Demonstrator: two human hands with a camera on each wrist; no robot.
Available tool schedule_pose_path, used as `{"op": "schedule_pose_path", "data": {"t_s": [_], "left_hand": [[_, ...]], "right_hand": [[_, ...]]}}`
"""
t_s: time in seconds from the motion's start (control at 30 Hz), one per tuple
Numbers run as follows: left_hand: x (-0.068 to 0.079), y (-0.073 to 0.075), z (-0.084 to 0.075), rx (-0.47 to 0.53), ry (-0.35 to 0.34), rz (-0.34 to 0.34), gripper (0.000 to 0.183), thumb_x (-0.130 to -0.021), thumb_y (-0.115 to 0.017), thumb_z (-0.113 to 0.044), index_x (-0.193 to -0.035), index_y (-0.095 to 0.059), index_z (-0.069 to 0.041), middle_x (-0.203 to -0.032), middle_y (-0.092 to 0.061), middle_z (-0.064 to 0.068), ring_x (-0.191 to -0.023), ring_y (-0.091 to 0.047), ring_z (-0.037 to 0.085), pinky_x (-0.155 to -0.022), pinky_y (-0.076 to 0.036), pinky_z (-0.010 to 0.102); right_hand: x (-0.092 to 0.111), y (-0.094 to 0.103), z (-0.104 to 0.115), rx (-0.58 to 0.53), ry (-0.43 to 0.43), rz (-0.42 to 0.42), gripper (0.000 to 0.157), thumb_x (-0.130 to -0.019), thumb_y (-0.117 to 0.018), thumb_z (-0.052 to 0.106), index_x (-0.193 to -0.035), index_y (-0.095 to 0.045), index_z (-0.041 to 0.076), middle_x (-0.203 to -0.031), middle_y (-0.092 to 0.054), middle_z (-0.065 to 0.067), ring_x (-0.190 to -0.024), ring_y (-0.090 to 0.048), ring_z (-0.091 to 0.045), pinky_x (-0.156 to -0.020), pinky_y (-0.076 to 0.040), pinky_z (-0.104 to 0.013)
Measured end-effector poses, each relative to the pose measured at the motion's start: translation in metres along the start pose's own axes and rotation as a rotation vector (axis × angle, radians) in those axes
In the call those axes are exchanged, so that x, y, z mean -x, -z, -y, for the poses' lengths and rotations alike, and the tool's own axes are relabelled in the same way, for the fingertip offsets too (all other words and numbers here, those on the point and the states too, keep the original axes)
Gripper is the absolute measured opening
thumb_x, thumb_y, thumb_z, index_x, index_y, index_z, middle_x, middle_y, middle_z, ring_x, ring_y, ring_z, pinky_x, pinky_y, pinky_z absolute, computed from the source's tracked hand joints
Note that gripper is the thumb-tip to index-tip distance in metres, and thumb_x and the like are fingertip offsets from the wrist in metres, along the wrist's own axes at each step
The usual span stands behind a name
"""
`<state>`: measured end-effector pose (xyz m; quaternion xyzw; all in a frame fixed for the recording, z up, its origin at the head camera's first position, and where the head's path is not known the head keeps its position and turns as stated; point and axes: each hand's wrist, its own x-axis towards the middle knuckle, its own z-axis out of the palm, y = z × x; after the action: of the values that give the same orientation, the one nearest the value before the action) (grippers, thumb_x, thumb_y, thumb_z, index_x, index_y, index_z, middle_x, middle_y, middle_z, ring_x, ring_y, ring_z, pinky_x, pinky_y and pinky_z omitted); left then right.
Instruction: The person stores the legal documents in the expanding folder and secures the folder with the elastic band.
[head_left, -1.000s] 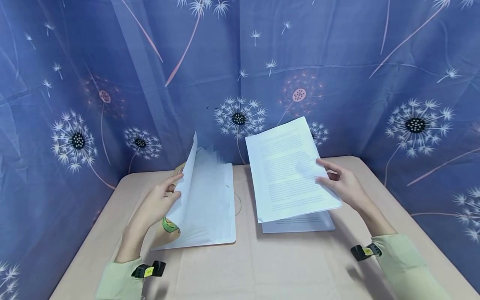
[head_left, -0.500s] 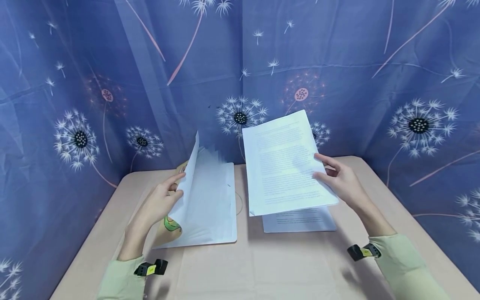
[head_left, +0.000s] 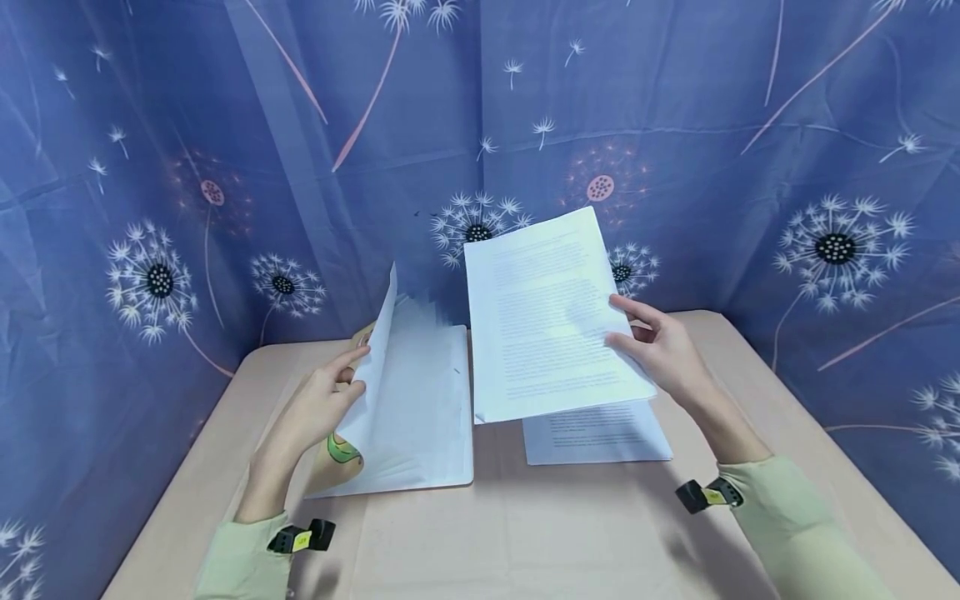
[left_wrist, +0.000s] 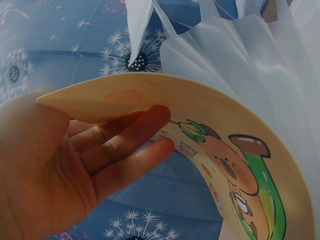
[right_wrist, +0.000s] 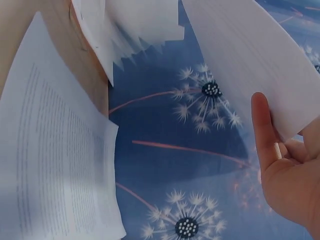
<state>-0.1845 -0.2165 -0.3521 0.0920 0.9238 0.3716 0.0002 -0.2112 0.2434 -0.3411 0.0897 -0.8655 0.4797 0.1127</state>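
Observation:
On the left of the table lies an open folder (head_left: 423,417) with translucent white pocket leaves. My left hand (head_left: 311,408) pinches the edge of its raised front cover, which bends upward. In the left wrist view that cover (left_wrist: 265,145) is tan with cartoon animals, curving over the fingers of my left hand (left_wrist: 120,155). My right hand (head_left: 660,346) holds printed sheets (head_left: 536,317) by their right edge, tilted above the table and close to the folder's right side. In the right wrist view, thumb and fingers of my right hand (right_wrist: 295,170) grip the sheets (right_wrist: 250,55).
More printed paper (head_left: 600,442) lies on the table under the raised sheets, partly hidden by them. The table (head_left: 495,533) has a pale cover. Blue curtains (head_left: 375,217) with dandelion prints stand behind it and at both sides.
My right hand has moved the printed sheets up and to the left, nearer the folder, uncovering more of the paper below. My left hand stays at the cover.

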Motion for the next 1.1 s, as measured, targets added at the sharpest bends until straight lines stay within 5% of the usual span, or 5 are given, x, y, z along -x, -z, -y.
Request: {"op": "schedule_pose_path", "data": {"t_s": [0.13,0.33,0.57,0.87,1.1], "left_hand": [[-0.001,0.0,0.0,-0.009,0.006,0.011,0.056,-0.1,-0.047,-0.015,-0.155,-0.037,-0.017,-0.112,-0.057,0.014,-0.049,-0.032,0.009,-0.046,-0.036,0.028],[-0.003,0.0,0.0,-0.009,-0.007,0.005,0.056,-0.099,-0.046,-0.015,-0.155,-0.037,-0.015,-0.1,-0.056,0.012,-0.047,-0.03,0.008,-0.045,-0.035,0.028],[-0.002,-0.001,-0.001,-0.012,-0.008,0.008,0.056,-0.099,-0.046,-0.015,-0.155,-0.037,-0.016,-0.096,-0.056,0.01,-0.047,-0.029,0.009,-0.044,-0.035,0.028],[-0.002,0.0,-0.002,-0.009,-0.011,0.011,0.057,-0.099,-0.046,-0.013,-0.155,-0.037,-0.015,-0.107,-0.06,0.016,-0.051,-0.035,0.013,-0.05,-0.038,0.031],[-0.004,0.0,0.0,0.007,0.002,0.034,0.057,-0.099,-0.046,-0.013,-0.155,-0.036,-0.014,-0.123,-0.059,0.022,-0.053,-0.036,0.014,-0.052,-0.039,0.031]], "right_hand": [[-0.003,-0.006,0.006,-0.082,0.034,0.006,0.057,-0.092,-0.071,0.02,-0.146,-0.052,0.015,-0.075,-0.026,-0.001,-0.057,-0.023,-0.011,-0.05,-0.028,-0.028],[-0.008,-0.013,0.016,-0.106,0.048,0.035,0.057,-0.093,-0.07,0.019,-0.147,-0.051,0.016,-0.117,-0.054,-0.005,-0.058,-0.028,-0.009,-0.05,-0.03,-0.026],[-0.012,-0.023,0.03,-0.128,0.07,0.066,0.057,-0.092,-0.07,0.018,-0.146,-0.051,0.017,-0.083,-0.039,-0.005,-0.054,-0.025,-0.011,-0.048,-0.028,-0.028],[-0.012,-0.043,0.043,-0.178,0.047,0.087,0.06,-0.092,-0.071,0.018,-0.147,-0.05,0.02,-0.095,-0.04,-0.007,-0.055,-0.028,-0.01,-0.048,-0.029,-0.024],[-0.013,-0.061,0.047,-0.186,0.062,0.088,0.059,-0.092,-0.07,0.016,-0.147,-0.05,0.017,-0.131,-0.053,-0.011,-0.054,-0.028,-0.008,-0.05,-0.031,-0.021]]}}
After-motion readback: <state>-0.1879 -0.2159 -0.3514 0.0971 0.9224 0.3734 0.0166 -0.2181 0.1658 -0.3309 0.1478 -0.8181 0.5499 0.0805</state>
